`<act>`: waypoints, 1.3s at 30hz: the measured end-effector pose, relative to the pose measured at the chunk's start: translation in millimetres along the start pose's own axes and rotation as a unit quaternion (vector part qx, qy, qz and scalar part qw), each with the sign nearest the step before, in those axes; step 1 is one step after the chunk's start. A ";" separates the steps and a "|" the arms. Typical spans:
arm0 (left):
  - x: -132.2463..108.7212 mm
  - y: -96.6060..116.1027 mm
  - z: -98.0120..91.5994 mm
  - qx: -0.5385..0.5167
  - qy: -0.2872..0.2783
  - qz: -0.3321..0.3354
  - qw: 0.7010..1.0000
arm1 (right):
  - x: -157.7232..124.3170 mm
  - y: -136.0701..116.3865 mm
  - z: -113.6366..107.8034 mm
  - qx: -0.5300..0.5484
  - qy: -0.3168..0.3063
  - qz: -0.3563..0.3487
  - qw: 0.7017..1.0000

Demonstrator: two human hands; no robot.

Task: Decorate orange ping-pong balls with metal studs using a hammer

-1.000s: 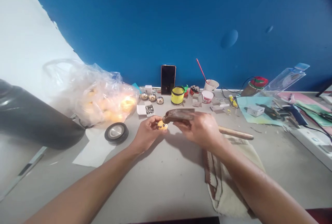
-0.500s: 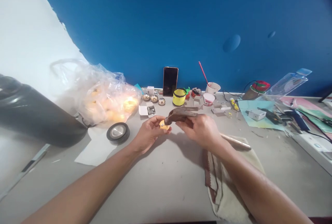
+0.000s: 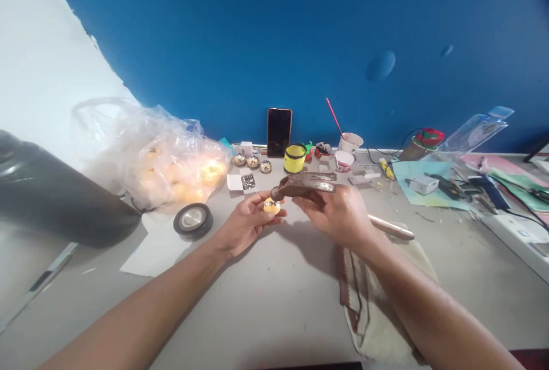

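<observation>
My left hand point(image 3: 249, 221) is closed round a small yellow ball point(image 3: 269, 207) with shiny silver tack heads on its upper side. In my right hand point(image 3: 338, 213) is a claw hammer point(image 3: 302, 185), gripped on the handle close to the head. Its striking face is just above and behind the ball; whether they touch I cannot tell. The handle point(image 3: 392, 227) sticks out to the right, past my wrist. Behind my left hand stands a small open white box point(image 3: 234, 182) of silver tacks point(image 3: 247, 182). Several silver-studded balls point(image 3: 253, 162) sit behind that box.
A roll of black tape point(image 3: 193, 220) and a plastic bag of yellow balls point(image 3: 171, 158) lie left, beside a large dark cylinder point(image 3: 60, 187). At the back stand a phone point(image 3: 279, 132) and a yellow tape roll point(image 3: 294, 158). A folded cloth point(image 3: 381, 301) lies under my right forearm.
The hammer head has risen slightly off the ball, and more of its silver tack heads show. The whole view has shifted a little. Both hands keep their hold.
</observation>
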State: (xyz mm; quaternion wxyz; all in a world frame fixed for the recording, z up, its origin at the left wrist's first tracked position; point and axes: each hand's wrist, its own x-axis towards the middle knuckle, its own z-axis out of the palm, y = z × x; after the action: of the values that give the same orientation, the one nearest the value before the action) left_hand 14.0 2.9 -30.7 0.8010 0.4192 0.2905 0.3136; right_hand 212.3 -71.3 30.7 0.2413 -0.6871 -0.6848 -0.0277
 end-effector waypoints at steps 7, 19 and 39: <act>0.2 2.0 0.8 0.002 0.012 -0.004 1.000 | -0.8 -3.3 -3.2 -0.004 -0.051 0.003 0.999; 1.2 5.6 -2.6 -0.069 0.013 -0.011 0.997 | 6.1 3.4 -4.3 0.013 -0.065 0.049 0.997; 8.0 7.4 -15.4 -0.213 0.010 -0.051 0.976 | 19.9 31.1 45.8 -0.071 -0.186 0.033 0.979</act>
State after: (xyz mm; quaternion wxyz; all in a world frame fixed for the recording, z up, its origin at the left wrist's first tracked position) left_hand 5.9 19.7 -33.4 0.8841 0.2201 0.2456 0.3310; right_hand 229.9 -34.3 -11.5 0.0613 -0.7181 -0.6906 0.0596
